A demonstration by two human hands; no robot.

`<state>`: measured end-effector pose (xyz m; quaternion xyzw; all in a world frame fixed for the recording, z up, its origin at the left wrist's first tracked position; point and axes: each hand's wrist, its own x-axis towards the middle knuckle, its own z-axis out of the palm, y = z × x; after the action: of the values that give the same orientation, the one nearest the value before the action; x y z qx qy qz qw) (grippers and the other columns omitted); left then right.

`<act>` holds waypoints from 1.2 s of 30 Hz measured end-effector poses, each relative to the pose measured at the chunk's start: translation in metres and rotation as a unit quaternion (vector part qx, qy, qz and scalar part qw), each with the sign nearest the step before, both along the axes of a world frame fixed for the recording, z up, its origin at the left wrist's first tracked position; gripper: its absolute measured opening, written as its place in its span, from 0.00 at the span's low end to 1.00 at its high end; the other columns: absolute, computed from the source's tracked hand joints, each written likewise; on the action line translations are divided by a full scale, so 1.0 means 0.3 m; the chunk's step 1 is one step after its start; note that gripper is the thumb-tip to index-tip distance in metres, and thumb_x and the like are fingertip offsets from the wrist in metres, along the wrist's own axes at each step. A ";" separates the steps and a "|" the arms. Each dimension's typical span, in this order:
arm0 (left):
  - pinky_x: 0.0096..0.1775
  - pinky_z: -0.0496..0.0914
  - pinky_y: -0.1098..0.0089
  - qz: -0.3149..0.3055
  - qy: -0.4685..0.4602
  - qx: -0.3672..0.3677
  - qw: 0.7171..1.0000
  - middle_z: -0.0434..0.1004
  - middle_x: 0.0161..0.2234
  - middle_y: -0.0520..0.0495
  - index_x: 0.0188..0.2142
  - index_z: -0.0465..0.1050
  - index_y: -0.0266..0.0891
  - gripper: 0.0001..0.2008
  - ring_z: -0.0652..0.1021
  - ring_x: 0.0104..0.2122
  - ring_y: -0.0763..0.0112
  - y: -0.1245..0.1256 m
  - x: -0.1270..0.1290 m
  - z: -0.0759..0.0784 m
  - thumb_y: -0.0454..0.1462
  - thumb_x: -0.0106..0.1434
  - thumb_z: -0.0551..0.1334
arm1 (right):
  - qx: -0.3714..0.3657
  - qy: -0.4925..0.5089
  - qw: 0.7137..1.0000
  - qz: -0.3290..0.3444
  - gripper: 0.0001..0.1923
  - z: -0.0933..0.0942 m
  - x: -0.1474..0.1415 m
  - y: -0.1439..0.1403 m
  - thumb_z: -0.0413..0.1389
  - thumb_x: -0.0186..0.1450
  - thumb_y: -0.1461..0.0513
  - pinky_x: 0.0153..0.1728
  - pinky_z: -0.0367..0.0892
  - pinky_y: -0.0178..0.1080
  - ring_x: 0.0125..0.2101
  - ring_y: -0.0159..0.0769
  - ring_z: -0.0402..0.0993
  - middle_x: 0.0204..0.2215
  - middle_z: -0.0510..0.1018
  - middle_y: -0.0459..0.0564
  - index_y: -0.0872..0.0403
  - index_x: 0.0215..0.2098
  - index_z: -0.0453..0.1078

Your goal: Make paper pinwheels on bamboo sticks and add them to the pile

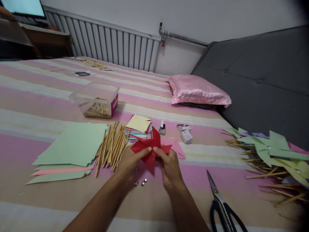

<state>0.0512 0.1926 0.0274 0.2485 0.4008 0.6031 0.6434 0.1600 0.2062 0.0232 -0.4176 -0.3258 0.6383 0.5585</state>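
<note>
A red paper pinwheel (152, 138) is pinched between my two hands, its folded points spread out around the middle. My left hand (129, 159) closes on its left side, thumb pressed near the centre. On the other side my right hand (170, 164) grips it the same way, the two thumb tips almost touching. Behind it lies a pink cut paper square (178, 149). Several small silver push pins (143, 183) rest on the bedspread below my hands. Just left of them is a pile of thin wooden sticks (113, 145), and beyond it a stack of cut coloured squares (138, 123).
Green paper sheets (74, 145) lie at the left, with a clear plastic box (96, 100) of sticks behind. Scissors (218, 199) lie at front right, near finished pinwheels (267, 146). Small boxes (186, 136) and a pink pillow (198, 90) are farther back.
</note>
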 end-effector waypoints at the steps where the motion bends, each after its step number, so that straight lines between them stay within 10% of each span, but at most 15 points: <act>1: 0.36 0.70 0.69 -0.015 -0.006 0.000 1.000 0.79 0.31 0.44 0.34 0.75 0.34 0.11 0.77 0.28 0.69 -0.003 -0.002 0.007 0.32 0.49 0.68 | -0.005 0.005 1.000 -0.001 0.10 0.000 0.006 0.003 0.64 0.49 0.61 0.25 0.61 0.33 0.22 0.28 0.65 0.18 0.71 0.44 0.58 0.20 0.68; 6: 0.23 0.65 0.76 -0.070 0.007 -0.033 0.997 0.78 0.24 0.47 0.31 0.76 0.34 0.09 0.74 0.21 0.74 -0.007 -0.026 0.039 0.35 0.50 0.68 | -0.042 0.035 0.998 0.029 0.10 0.007 0.051 0.022 0.63 0.46 0.64 0.23 0.61 0.32 0.19 0.27 0.62 0.16 0.69 0.42 0.57 0.17 0.65; 13: 0.24 0.64 0.77 -0.126 0.053 -0.028 0.990 0.75 0.20 0.48 0.23 0.74 0.32 0.08 0.72 0.19 0.77 0.004 -0.046 0.009 0.36 0.48 0.69 | -0.020 -0.036 0.988 0.148 0.10 -0.006 0.082 0.026 0.59 0.48 0.65 0.22 0.57 0.32 0.18 0.25 0.58 0.15 0.63 0.41 0.57 0.17 0.62; 25: 0.23 0.63 0.75 -0.137 0.131 -0.066 0.980 0.74 0.18 0.49 0.22 0.73 0.33 0.11 0.73 0.19 0.74 0.016 -0.053 -0.002 0.35 0.38 0.71 | 0.030 -0.141 0.976 0.162 0.08 -0.007 0.080 0.028 0.59 0.48 0.63 0.19 0.54 0.32 0.17 0.25 0.57 0.15 0.64 0.40 0.57 0.17 0.64; 36: 0.23 0.66 0.75 0.022 0.083 -0.068 0.994 0.76 0.18 0.49 0.21 0.72 0.34 0.09 0.73 0.18 0.74 0.025 -0.054 0.015 0.35 0.41 0.70 | 0.121 -0.152 0.979 0.065 0.17 0.036 0.073 0.023 0.63 0.51 0.58 0.30 0.64 0.34 0.28 0.31 0.69 0.29 0.74 0.46 0.53 0.38 0.68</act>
<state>0.0350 0.2003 0.0320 0.2438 0.4983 0.5660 0.6098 0.1819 0.2131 0.0341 -0.4175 -0.5082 0.5579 0.5062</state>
